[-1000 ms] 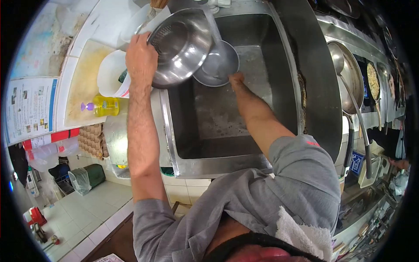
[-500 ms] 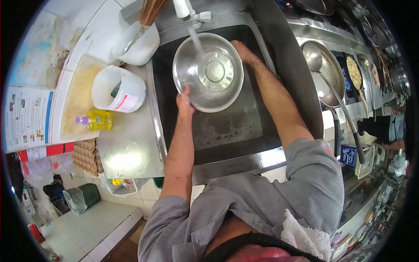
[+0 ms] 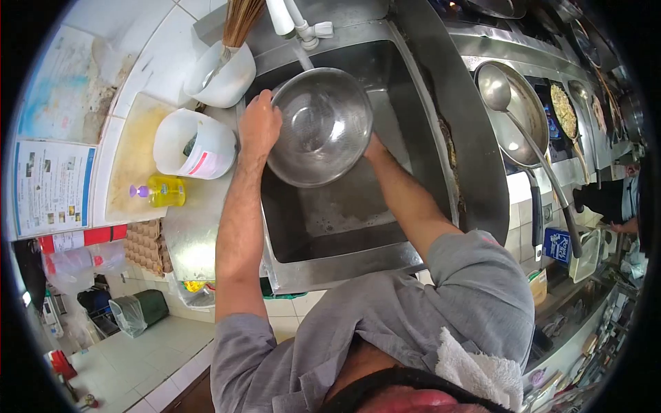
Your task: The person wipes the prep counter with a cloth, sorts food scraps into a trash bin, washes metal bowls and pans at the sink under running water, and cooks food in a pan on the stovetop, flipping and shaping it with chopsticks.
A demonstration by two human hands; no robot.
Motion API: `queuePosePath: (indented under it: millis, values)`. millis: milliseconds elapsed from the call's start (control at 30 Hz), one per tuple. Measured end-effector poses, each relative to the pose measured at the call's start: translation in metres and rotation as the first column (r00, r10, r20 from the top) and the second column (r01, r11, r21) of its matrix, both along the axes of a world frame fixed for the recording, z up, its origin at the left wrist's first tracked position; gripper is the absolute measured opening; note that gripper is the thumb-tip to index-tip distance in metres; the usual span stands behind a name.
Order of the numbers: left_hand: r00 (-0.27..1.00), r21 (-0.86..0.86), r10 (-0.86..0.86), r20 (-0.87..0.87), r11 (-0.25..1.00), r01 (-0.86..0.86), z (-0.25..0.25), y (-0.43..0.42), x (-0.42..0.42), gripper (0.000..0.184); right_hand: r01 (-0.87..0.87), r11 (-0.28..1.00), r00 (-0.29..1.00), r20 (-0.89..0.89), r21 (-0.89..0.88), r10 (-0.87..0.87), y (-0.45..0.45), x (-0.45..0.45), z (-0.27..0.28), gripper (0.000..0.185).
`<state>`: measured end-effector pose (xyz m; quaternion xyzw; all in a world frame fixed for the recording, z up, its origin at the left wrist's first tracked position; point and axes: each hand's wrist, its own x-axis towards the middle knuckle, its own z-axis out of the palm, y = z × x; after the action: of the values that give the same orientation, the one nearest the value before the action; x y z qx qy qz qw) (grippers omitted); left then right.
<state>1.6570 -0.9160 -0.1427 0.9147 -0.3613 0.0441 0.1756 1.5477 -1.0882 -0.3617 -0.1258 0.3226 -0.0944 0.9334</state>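
Deep rectangular grey steel sink (image 3: pixel 344 269). Left hand (image 3: pixel 260 125): fingers curled closed over rim of round silver perforated metal colander (image 3: pixel 320 131), above sink. Right hand (image 3: pixel 374 146): at opposite rim, fingers hidden, grip unclear. White plastic tub (image 3: pixel 219 138) near left fingers; white tap (image 3: pixel 319 30) beyond them.

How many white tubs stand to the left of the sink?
2 in view: the rear tub near the tap, and the front tub beside the yellow bottle. Others may be hidden.
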Motion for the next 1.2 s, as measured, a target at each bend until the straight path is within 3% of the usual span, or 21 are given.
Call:
queuePosePath:
  millis: [67, 200, 300, 467, 567, 600, 633, 667, 700, 733, 767, 800, 867, 900, 967, 1000, 1033, 1067, 1100, 1133, 1200]
  values:
    - [0.992, -0.027, 0.077, 0.097, 0.997, -0.074, 0.016, 0.022, -0.015, 0.020, -0.077, 0.995, 0.997, 0.016, -0.058, 0.078, -0.003, 0.019, 0.010, 0.023]
    - [0.981, -0.060, 0.140, 0.131, 0.989, -0.133, 0.008, 0.073, -0.046, 0.017, -0.148, 0.818, 0.965, 0.101, -0.556, 0.243, -0.024, 0.078, 0.043, 0.017]
    - [0.965, -0.142, 0.220, 0.144, 0.970, -0.200, -0.023, 0.086, -0.068, 0.015, -0.147, 0.887, 0.938, 0.223, -0.437, 0.266, -0.004, 0.098, 0.097, 0.013]
    - [0.962, -0.094, 0.272, 0.011, 0.958, -0.269, -0.054, 0.080, -0.096, 0.015, -0.174, 0.960, 0.921, 0.309, -0.218, 0.237, -0.009, 0.114, 0.108, 0.014]
    - [0.960, -0.115, 0.275, 0.046, 0.956, -0.269, -0.062, 0.079, -0.104, 0.018, -0.311, 0.930, 0.788, 0.495, -0.194, 0.367, -0.019, 0.125, 0.114, 0.011]
    - [0.959, -0.134, 0.279, 0.053, 0.954, -0.270, -0.063, 0.080, -0.106, 0.019, -0.246, 0.776, 0.867, 0.226, -0.581, 0.444, -0.021, 0.132, 0.125, 0.007]
    - [0.958, -0.128, 0.281, 0.050, 0.953, -0.273, -0.063, 0.081, -0.107, 0.019, -0.240, 0.459, 0.922, -0.054, -0.855, 0.383, -0.025, 0.141, 0.123, 0.009]
    - [0.963, -0.171, 0.262, 0.068, 0.954, -0.247, -0.061, 0.083, -0.109, 0.019, -0.031, -0.066, 0.997, -0.036, -0.997, 0.073, -0.034, 0.152, 0.120, 0.015]
    - [0.966, -0.212, 0.242, 0.087, 0.952, -0.220, -0.059, 0.086, -0.112, 0.019, 0.016, -0.609, 0.972, 0.155, -0.793, -0.177, -0.043, 0.160, 0.109, 0.023]
    - [0.967, -0.204, 0.243, 0.081, 0.953, -0.223, -0.056, 0.088, -0.115, 0.019, -0.153, -0.589, 0.964, 0.012, -0.794, -0.266, -0.050, 0.151, 0.132, 0.031]
    - [0.969, -0.220, 0.230, 0.087, 0.953, -0.207, -0.052, 0.091, -0.118, 0.019, -0.166, -0.723, 0.863, 0.256, -0.671, -0.435, -0.061, 0.159, 0.131, 0.031]
    - [0.972, -0.239, 0.217, 0.094, 0.952, -0.189, -0.049, 0.093, -0.121, 0.019, -0.170, -0.720, 0.864, 0.250, -0.673, -0.437, -0.084, 0.180, 0.110, 0.031]
    - [0.974, -0.232, 0.205, 0.096, 0.956, -0.178, -0.045, 0.101, -0.129, 0.019, 0.079, -0.598, 0.929, 0.276, -0.798, -0.245, -0.128, 0.219, 0.053, 0.042]
    - [0.976, -0.229, 0.193, 0.101, 0.959, -0.166, -0.043, 0.104, -0.132, 0.020, 0.077, -0.597, 0.929, 0.274, -0.799, -0.247, -0.128, 0.219, 0.057, 0.042]
    - [0.978, -0.229, 0.187, 0.094, 0.960, -0.161, -0.040, 0.110, -0.135, 0.020, 0.282, -0.375, 0.928, 0.350, -0.883, -0.126, -0.130, 0.222, 0.068, 0.037]
    - [0.980, -0.231, 0.179, 0.085, 0.960, -0.156, -0.039, 0.112, -0.138, 0.021, 0.276, -0.375, 0.929, 0.345, -0.885, -0.131, -0.133, 0.224, 0.077, 0.037]
    - [0.980, -0.197, 0.189, 0.064, 0.965, -0.174, -0.038, 0.115, -0.142, 0.021, 0.022, -0.006, 0.998, 0.023, -1.000, -0.058, -0.138, 0.228, 0.086, 0.039]
    - [0.983, -0.198, 0.177, 0.058, 0.967, -0.162, -0.037, 0.115, -0.144, 0.021, -0.281, 0.329, 0.960, -0.255, -0.902, 0.120, -0.144, 0.229, 0.093, 0.041]
    - [0.982, -0.245, 0.138, 0.128, 0.964, -0.104, -0.034, 0.114, -0.146, 0.020, -0.251, 0.429, 0.947, -0.128, -0.868, 0.295, -0.160, 0.240, 0.071, 0.044]
    - [0.976, -0.293, 0.091, 0.197, 0.956, -0.030, -0.032, 0.113, -0.147, 0.020, -0.307, 0.498, 0.951, -0.283, -0.811, 0.125, -0.150, 0.234, 0.084, 0.041]
    - [0.978, -0.311, 0.045, 0.202, 0.950, 0.021, -0.033, 0.117, -0.151, 0.019, -0.144, 0.347, 0.975, -0.193, -0.927, -0.112, -0.121, 0.212, 0.095, 0.034]
